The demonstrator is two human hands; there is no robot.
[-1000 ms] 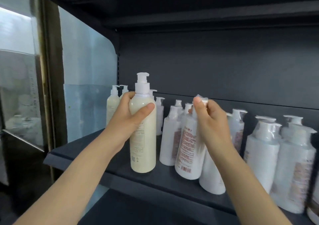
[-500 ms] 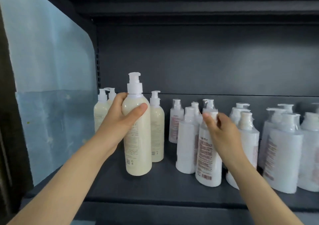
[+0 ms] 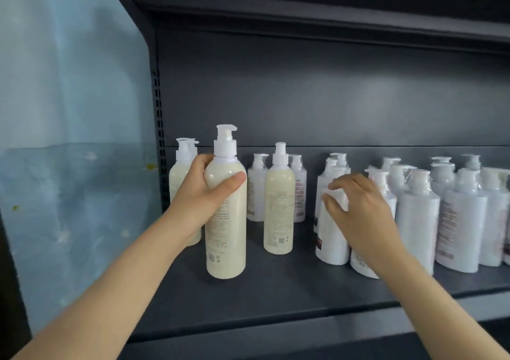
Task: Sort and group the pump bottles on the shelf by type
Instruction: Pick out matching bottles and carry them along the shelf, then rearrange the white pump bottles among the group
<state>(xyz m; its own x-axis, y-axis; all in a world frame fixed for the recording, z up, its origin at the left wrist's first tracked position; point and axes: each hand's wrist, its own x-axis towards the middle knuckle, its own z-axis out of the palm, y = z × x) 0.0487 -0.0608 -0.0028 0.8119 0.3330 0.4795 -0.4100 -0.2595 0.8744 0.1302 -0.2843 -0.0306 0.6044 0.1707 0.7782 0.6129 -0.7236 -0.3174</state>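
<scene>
- I have my left hand (image 3: pixel 205 194) wrapped around the shoulder of a tall cream pump bottle (image 3: pixel 225 218), thumb across its front; the bottle stands upright on the dark shelf (image 3: pixel 276 290), near the front edge.
- It is clear-walled and filled almost to the neck with cream-coloured liquid, under a white pump head.
- My right hand (image 3: pixel 361 216) is spread loose, fingers curled over the top of a white shrink-wrapped pump bottle (image 3: pixel 331 235); I cannot tell whether it is actually gripping or only touching.
- That white bottle stands at the left end of the white group, with more white bottles packed just beside and behind it.
- Cream bottles I can count: four. The one in my grip, a shorter-looking one (image 3: pixel 278 207) standing alone in the middle, and two (image 3: pixel 179 177) at the far left behind my left hand, one mostly hidden.
- Two white wrapped bottles (image 3: pixel 256 191) stand behind the middle cream one, mixed in with the cream side.
- The white cluster on the right (image 3: pixel 458 216) runs past the picture edge; I make out roughly a dozen, opaque, so their contents do not show.
</scene>
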